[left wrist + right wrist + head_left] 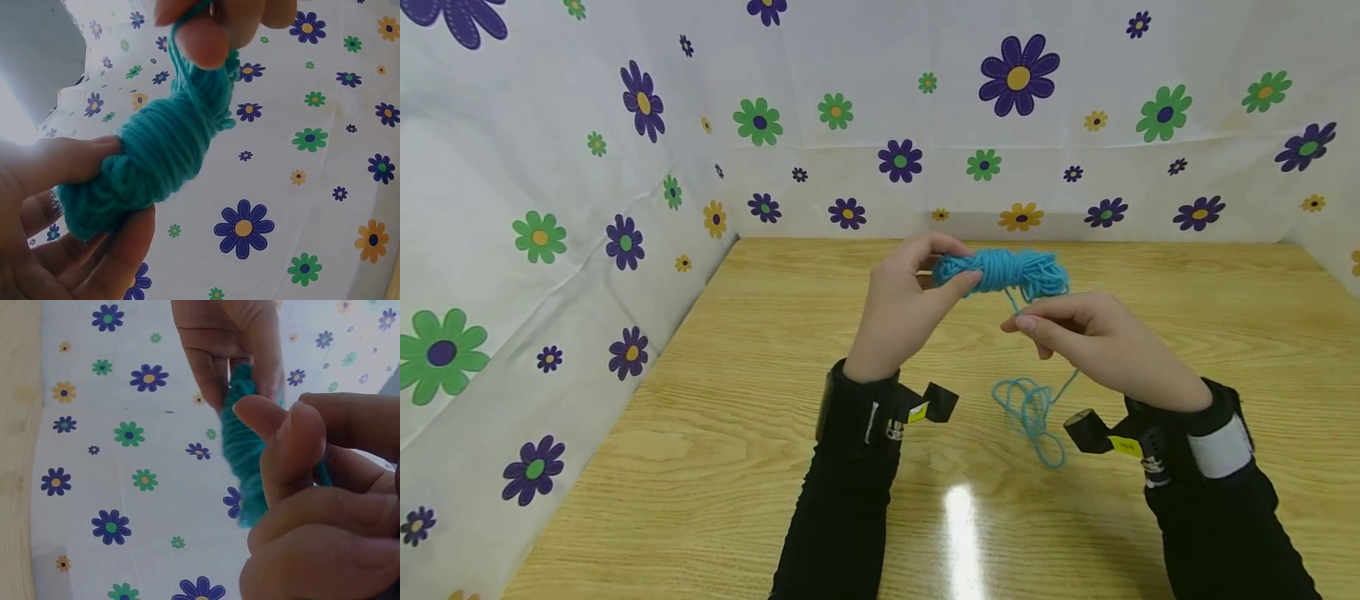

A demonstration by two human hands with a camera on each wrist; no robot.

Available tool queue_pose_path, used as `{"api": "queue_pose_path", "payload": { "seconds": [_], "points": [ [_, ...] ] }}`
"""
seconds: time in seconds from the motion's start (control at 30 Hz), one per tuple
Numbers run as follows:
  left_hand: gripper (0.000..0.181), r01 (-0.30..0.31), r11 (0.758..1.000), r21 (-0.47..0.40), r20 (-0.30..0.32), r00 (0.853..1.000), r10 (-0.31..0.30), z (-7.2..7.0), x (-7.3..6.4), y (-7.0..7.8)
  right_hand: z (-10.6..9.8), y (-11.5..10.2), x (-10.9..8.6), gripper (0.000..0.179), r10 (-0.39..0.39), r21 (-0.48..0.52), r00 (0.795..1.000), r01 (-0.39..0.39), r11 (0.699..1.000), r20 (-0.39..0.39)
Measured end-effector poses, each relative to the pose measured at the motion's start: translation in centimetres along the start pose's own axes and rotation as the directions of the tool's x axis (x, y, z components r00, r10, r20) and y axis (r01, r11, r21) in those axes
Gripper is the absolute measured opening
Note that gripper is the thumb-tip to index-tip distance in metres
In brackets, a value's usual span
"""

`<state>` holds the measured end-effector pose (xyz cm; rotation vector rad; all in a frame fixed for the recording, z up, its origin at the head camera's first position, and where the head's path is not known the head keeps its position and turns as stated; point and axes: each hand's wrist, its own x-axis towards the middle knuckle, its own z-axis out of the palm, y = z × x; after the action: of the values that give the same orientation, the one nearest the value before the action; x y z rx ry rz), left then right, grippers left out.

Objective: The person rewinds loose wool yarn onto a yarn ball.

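A bundle of blue yarn (1003, 272), wound round its middle with looped ends, is held above the table. My left hand (904, 302) grips its left end between thumb and fingers; in the left wrist view the thumb lies on one side of the yarn bundle (164, 147) and the fingers on the other. Just below the bundle's right part, my right hand (1086, 337) pinches a strand (1013, 302) that runs up to the winding. In the right wrist view the right hand's fingers (294, 440) cover part of the bundle (244, 447).
A loose tangle of the same yarn (1033, 408) lies on the wooden table (737, 433) below the right hand, its strand rising behind that hand. White flowered cloth (865, 92) stands behind the table and along its left side.
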<state>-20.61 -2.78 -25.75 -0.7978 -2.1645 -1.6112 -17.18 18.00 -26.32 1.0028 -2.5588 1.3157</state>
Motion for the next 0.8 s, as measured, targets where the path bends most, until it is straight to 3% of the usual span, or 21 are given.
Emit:
{"api": "queue_pose_path", "payload": {
  "seconds": [0.2, 0.43, 0.8],
  "points": [
    [0.016, -0.052, 0.99, 0.132, 0.023, 0.999, 0.049, 0.0, 0.0, -0.2, -0.5, -0.4, -0.4, 0.017, -0.022, -0.044, 0.999, 0.02, 0.999, -0.04],
    [0.016, -0.083, 0.963, 0.258, 0.146, 0.988, 0.046, -0.2, 0.0, 0.1, -1.3, -0.5, -0.9, 0.014, 0.005, -0.042, 0.996, -0.009, 0.999, -0.086],
    [0.011, -0.055, 0.969, 0.241, 0.316, 0.949, -0.024, -0.3, -0.2, 0.0, -2.1, -0.4, -1.4, 0.012, 0.042, -0.052, 0.985, -0.051, 0.997, -0.169]
  ]
}}
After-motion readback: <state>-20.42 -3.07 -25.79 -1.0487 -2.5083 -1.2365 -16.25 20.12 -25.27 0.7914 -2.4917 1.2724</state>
